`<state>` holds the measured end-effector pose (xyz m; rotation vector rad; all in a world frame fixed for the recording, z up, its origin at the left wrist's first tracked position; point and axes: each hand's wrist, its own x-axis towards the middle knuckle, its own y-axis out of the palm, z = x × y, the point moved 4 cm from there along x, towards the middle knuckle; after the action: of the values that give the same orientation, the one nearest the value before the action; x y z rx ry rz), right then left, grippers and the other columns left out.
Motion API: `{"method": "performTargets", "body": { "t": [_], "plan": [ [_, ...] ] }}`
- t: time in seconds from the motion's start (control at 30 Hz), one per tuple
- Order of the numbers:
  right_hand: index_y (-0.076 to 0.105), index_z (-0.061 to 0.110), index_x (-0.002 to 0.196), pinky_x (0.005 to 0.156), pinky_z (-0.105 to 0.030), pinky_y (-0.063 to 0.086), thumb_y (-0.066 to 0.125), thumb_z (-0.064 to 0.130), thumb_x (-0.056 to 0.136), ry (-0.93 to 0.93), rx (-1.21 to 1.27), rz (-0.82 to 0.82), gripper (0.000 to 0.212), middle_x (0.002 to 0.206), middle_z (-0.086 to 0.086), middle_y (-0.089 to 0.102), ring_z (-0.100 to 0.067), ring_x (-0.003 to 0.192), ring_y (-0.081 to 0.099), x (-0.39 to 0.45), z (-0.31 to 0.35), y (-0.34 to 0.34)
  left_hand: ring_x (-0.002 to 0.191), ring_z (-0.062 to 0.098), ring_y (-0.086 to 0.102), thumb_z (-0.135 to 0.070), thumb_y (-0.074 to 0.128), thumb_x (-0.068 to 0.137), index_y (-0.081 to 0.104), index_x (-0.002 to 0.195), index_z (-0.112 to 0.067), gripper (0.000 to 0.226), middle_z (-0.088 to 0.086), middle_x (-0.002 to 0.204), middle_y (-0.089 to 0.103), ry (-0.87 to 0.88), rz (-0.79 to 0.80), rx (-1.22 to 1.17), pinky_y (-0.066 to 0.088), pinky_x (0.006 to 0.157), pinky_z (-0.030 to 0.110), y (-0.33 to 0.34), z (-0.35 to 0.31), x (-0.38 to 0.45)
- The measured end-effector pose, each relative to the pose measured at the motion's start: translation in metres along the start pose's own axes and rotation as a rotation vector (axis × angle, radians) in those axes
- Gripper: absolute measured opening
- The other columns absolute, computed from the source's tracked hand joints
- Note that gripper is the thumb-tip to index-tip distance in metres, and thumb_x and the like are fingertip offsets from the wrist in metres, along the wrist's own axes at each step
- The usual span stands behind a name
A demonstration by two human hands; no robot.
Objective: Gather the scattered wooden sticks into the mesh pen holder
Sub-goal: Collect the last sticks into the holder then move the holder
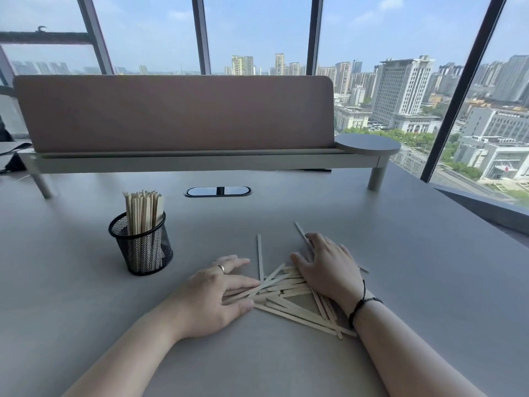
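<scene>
A loose pile of several pale wooden sticks (pixel 289 293) lies on the grey table (pixel 415 267) between my hands. My left hand (pixel 211 299), with a ring on one finger, lies flat at the pile's left edge, fingers spread and touching the stick ends. My right hand (pixel 329 267), with a black cord at the wrist, rests palm down over the pile's right side and covers some sticks. One stick (pixel 260 257) points away from the pile, another (pixel 301 230) sticks out beyond my right fingers. The black mesh pen holder (pixel 141 245) stands upright to the left with several sticks in it.
A raised shelf (pixel 200 161) with a pinkish divider panel (pixel 171 113) runs along the back of the table. A cable port (pixel 217 191) sits in the tabletop behind the pile. Large windows are beyond; the table's right edge (pixel 472 204) is angled.
</scene>
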<state>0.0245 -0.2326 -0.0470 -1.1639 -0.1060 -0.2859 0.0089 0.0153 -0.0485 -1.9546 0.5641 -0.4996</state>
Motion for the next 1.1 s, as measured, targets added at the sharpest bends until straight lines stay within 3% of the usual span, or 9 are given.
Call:
{"method": "performTargets", "body": {
  "t": [0.17, 0.33, 0.57, 0.63, 0.73, 0.83, 0.93, 1.0, 1.1],
  "plan": [
    [0.053, 0.031, 0.13, 0.101, -0.032, 0.038, 0.053, 0.054, 0.088, -0.141, 0.024, 0.001, 0.048, 0.122, 0.008, 0.065, -0.016, 0.121, 0.054, 0.0, 0.012, 0.002, 0.15, -0.007, 0.004, -0.072, 0.047, 0.082, 0.047, 0.134, -0.063, 0.053, -0.024, 0.163, 0.019, -0.009, 0.045, 0.019, 0.016, 0.121, 0.027, 0.001, 0.001, 0.0],
    [0.056, 0.034, 0.127, 0.091, -0.026, 0.041, 0.059, 0.047, 0.089, -0.246, 0.097, 0.082, 0.04, 0.124, 0.01, 0.066, -0.017, 0.118, 0.057, -0.004, 0.017, 0.003, 0.151, -0.006, -0.004, -0.079, 0.051, 0.082, 0.026, 0.15, -0.052, 0.078, -0.024, 0.165, 0.009, -0.01, 0.062, 0.069, 0.004, 0.123, 0.026, 0.002, -0.002, 0.002],
    [0.061, 0.033, 0.121, 0.091, -0.021, 0.049, 0.056, 0.037, 0.097, -0.352, 0.351, 0.148, 0.025, 0.117, 0.017, 0.07, 0.0, 0.107, 0.064, -0.014, 0.03, 0.003, 0.151, 0.005, 0.019, -0.088, 0.05, 0.075, 0.03, 0.152, -0.043, 0.091, -0.018, 0.163, 0.023, -0.063, -0.04, 0.117, 0.007, 0.122, 0.026, 0.0, -0.004, 0.006],
    [0.06, 0.035, 0.122, 0.092, -0.027, 0.052, 0.058, 0.039, 0.096, -0.339, 0.469, 0.168, 0.027, 0.119, 0.016, 0.069, 0.006, 0.102, 0.065, -0.017, 0.032, 0.002, 0.151, 0.01, 0.02, -0.09, 0.05, 0.071, 0.028, 0.152, -0.046, 0.095, -0.019, 0.164, 0.02, -0.102, -0.057, 0.136, 0.012, 0.122, 0.031, -0.002, -0.004, 0.005],
    [0.053, 0.041, 0.13, 0.093, -0.031, 0.053, 0.062, 0.06, 0.087, -0.319, 0.511, 0.175, 0.048, 0.129, 0.019, 0.062, 0.007, 0.111, 0.06, -0.023, 0.033, -0.006, 0.146, 0.008, 0.028, -0.098, 0.044, 0.063, 0.034, 0.15, -0.045, 0.103, -0.018, 0.16, 0.03, -0.099, -0.09, 0.163, 0.023, 0.119, 0.031, -0.006, -0.003, 0.006],
    [0.035, 0.047, 0.143, 0.102, -0.035, 0.046, 0.055, 0.087, 0.07, -0.31, 0.336, 0.168, 0.086, 0.144, 0.019, 0.049, -0.001, 0.128, 0.05, -0.03, 0.031, -0.021, 0.132, 0.009, 0.044, -0.099, 0.037, 0.059, 0.045, 0.146, -0.04, 0.105, -0.02, 0.148, 0.047, -0.097, -0.128, 0.201, 0.034, 0.108, 0.029, -0.009, 0.001, 0.006],
    [0.009, 0.046, 0.154, 0.117, -0.037, 0.027, 0.051, 0.095, 0.06, -0.304, 0.106, 0.277, 0.114, 0.16, 0.012, 0.029, -0.014, 0.146, 0.028, -0.037, 0.031, -0.024, 0.118, 0.009, 0.05, -0.1, 0.032, 0.061, 0.054, 0.139, -0.038, 0.103, -0.024, 0.136, 0.057, -0.122, -0.137, 0.213, 0.041, 0.099, 0.029, -0.01, 0.005, 0.005],
    [-0.006, 0.043, 0.155, 0.122, -0.037, 0.009, 0.051, 0.097, 0.054, -0.316, -0.003, 0.38, 0.128, 0.165, 0.01, 0.014, -0.012, 0.151, 0.011, -0.044, 0.033, -0.018, 0.117, 0.009, 0.05, -0.099, 0.029, 0.064, 0.057, 0.136, -0.038, 0.099, -0.026, 0.133, 0.058, -0.149, -0.152, 0.206, 0.043, 0.098, 0.03, -0.01, 0.008, 0.004],
    [-0.012, 0.036, 0.155, 0.123, -0.039, -0.007, 0.06, 0.094, 0.05, -0.333, -0.087, 0.497, 0.14, 0.166, 0.01, 0.0, -0.008, 0.151, -0.008, -0.05, 0.034, -0.008, 0.119, 0.009, 0.049, -0.086, 0.04, 0.078, 0.059, 0.134, -0.034, 0.079, -0.026, 0.134, 0.058, -0.184, -0.175, 0.235, 0.044, 0.097, 0.031, -0.013, 0.009, 0.0]
  ]
}}
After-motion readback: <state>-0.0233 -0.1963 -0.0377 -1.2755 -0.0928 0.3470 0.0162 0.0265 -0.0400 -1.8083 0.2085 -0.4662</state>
